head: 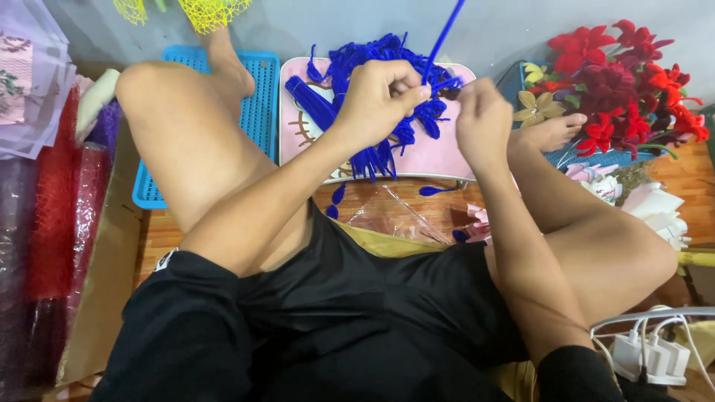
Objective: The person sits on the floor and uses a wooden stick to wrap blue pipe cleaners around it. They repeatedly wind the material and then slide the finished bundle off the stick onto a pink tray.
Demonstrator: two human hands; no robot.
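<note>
**Both hands pinching a blue pipe cleaner over a pink tray**

A long, fuzzy, royal-blue pipe cleaner (442,39) rises slantwise from between the two hands towards the top edge of the view. The left hand (383,93) is curled shut, thumb and forefinger nipping the lower end of the stem. The right hand (482,119) meets it from the other side, fingertips pressed together on the same end; the two hands touch or nearly touch there.

Directly beneath them lies a heap of matching blue pipe cleaners (365,82) on a pink rectangular plastic tray (439,156). Just beside the tray, to its left, lies a blue perforated plastic tray (261,112), partly under a bare leg. To the right, a bunch of red and dark-red chenille flowers (625,82) lies with a few yellow ones. A crumpled clear wrapper (395,216) lies on the wooden floor (693,179) between the knees. White chargers (648,353) sit at the lower right.
</note>
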